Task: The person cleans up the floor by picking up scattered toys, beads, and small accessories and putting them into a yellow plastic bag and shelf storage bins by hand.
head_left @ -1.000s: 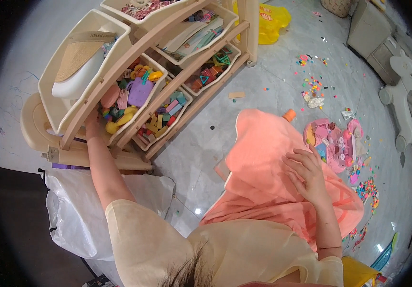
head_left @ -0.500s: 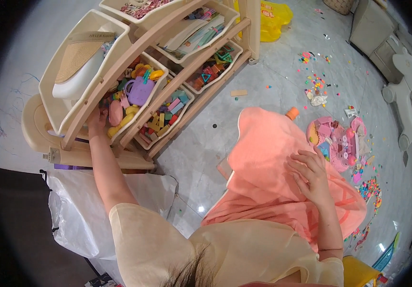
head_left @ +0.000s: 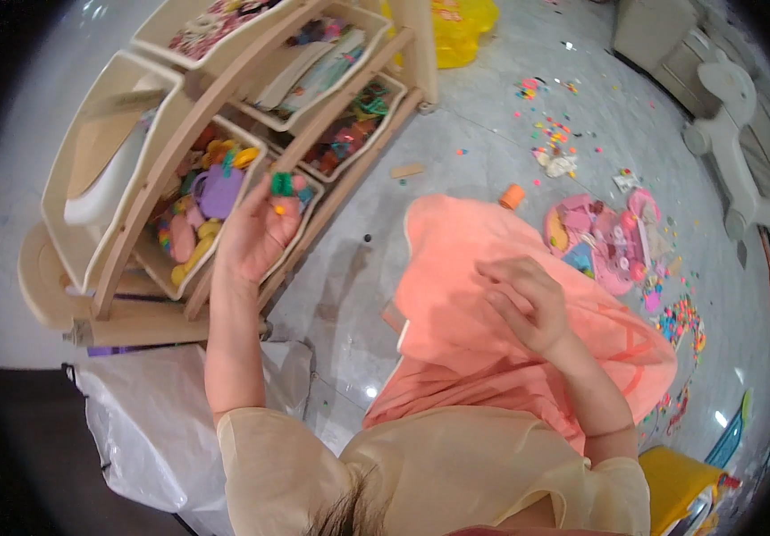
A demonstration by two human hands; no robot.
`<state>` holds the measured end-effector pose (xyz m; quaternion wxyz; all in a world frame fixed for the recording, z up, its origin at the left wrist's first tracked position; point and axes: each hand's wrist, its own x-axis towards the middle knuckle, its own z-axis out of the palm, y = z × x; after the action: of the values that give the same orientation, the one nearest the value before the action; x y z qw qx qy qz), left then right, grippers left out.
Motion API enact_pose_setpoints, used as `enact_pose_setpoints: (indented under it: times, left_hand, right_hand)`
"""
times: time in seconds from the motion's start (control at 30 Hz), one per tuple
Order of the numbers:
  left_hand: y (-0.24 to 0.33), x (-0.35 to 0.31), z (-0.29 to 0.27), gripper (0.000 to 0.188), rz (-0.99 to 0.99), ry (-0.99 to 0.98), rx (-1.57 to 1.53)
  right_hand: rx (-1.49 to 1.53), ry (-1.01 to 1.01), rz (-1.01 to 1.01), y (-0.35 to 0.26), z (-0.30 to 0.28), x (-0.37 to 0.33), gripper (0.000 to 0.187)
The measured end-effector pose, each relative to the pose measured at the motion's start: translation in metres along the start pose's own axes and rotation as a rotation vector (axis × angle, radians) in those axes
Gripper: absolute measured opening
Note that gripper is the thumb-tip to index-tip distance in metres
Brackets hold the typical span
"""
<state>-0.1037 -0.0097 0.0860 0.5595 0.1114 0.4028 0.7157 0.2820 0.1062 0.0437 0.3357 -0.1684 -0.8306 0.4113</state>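
Note:
My left hand (head_left: 255,237) is raised in front of the toy bins, palm up and fingers curled, holding a small green toy piece (head_left: 282,185) at its fingertips. A tiny orange bead (head_left: 278,210) shows against the fingers. Just left of the hand, a bin holds a purple toy cup (head_left: 218,191), yellow banana-like toys (head_left: 195,254) and other toys. The block bin behind the hand is mostly covered by it. My right hand (head_left: 532,304) hovers over the salmon-pink cloth (head_left: 452,250) on my lap, its fingers loosely bent and apart, with nothing in it.
The wooden rack (head_left: 327,210) with cream bins stands at the left. A white plastic bag (head_left: 152,402) lies below it. Scattered beads (head_left: 680,326) and a pink toy set (head_left: 613,237) cover the floor at right. An orange cup (head_left: 512,196) sits beyond the cloth.
My left hand has come out of the toy bin and moved right, now with a green piece in it. My right hand has shifted slightly left. The whole view has turned a little.

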Motion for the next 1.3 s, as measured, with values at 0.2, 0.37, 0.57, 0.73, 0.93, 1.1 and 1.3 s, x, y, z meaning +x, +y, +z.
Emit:
enact_pose_setpoints:
  times: [0.2,0.37,0.57,0.73,0.93,1.1,1.3]
  left_hand:
    - [-0.094,0.011,0.096,0.033,-0.314,-0.17,0.093]
    - [-0.153,0.014,0.115,0.022,-0.212,-0.285,0.346]
    - [-0.175,0.009,0.112,0.018,-0.057,-0.407,0.651]
    - [-0.174,0.005,0.101,0.021,0.198,-0.408,0.99]
    - [-0.169,-0.009,0.108,0.026,0.195,-0.369,0.958]
    - [-0.178,-0.015,0.102,0.03,0.181,-0.399,0.876]
    - [-0.194,-0.033,0.115,0.028,0.39,-0.279,1.025]
  right_hand:
    - [0.91,0.209,0.626,-0.014,0.029,0.044,0.034]
    - [1.371,0.203,0.757,0.012,0.035,0.037,0.04]
    - [1.226,0.212,0.736,0.012,0.043,0.013,0.039]
    - [1.112,0.222,0.709,0.003,0.035,0.015,0.031]
    - [1.13,0.344,0.654,0.01,0.034,0.009,0.024]
    - [0.983,0.332,0.607,0.008,0.038,0.0,0.02]
    - [1.054,0.363,0.653,-0.004,0.037,-0.02,0.023]
